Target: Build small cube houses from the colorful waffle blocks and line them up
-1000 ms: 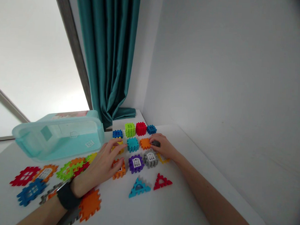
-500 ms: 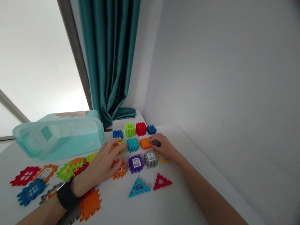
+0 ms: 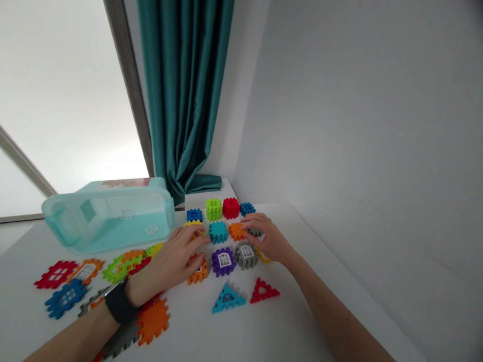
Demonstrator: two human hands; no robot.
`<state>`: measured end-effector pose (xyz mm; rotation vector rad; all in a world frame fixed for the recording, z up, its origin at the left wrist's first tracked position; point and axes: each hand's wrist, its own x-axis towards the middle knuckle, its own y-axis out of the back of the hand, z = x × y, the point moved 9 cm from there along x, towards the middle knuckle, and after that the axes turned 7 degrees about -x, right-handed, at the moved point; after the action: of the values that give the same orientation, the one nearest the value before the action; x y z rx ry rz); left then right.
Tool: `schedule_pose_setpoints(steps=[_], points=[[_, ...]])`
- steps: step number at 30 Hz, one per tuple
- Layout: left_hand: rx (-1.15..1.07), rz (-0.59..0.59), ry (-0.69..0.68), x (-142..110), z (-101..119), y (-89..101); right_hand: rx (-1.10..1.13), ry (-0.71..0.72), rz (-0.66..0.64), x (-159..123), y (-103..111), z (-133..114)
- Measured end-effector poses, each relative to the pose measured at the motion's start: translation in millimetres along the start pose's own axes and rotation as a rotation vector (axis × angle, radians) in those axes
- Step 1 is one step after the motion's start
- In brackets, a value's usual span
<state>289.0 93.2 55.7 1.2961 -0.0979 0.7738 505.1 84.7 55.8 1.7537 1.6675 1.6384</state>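
Note:
Toy block cubes stand in rows on a white table: blue, green, red and small blue at the back, teal and orange in the middle, orange, purple and grey in front. My left hand lies on the front orange cube, its fingertips at a yellow piece. My right hand rests beside the middle orange cube, its fingers curled over a dark grey piece.
A teal plastic box lies on its side at the left. Flat toothed tiles, red, blue, green and orange, are spread at the front left. Teal and red triangles lie in front. A wall runs close on the right.
The camera has shifted, so everything sits slightly to the right in the picture. My right hand's fingers have closed further over the dark grey piece. My left hand has barely moved.

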Motion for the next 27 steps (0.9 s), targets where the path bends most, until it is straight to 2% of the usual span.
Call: schedule_pose_setpoints(steps=[6,13,20,27], points=[[-0.007,-0.09,0.001,3,7,3.6,-0.028,0.099,-0.053,7,-1,-53],[0.016,-0.153,0.01,-10,6,24.4,-0.071,0.148,-0.08,10,-17,-90],[0.065,-0.17,0.066,-43,-13,55.4,-0.059,0.193,-0.118,22,-42,-127],[0.153,-0.206,0.177,-93,-44,79.1,-0.056,0.255,-0.167,33,-84,-162]])
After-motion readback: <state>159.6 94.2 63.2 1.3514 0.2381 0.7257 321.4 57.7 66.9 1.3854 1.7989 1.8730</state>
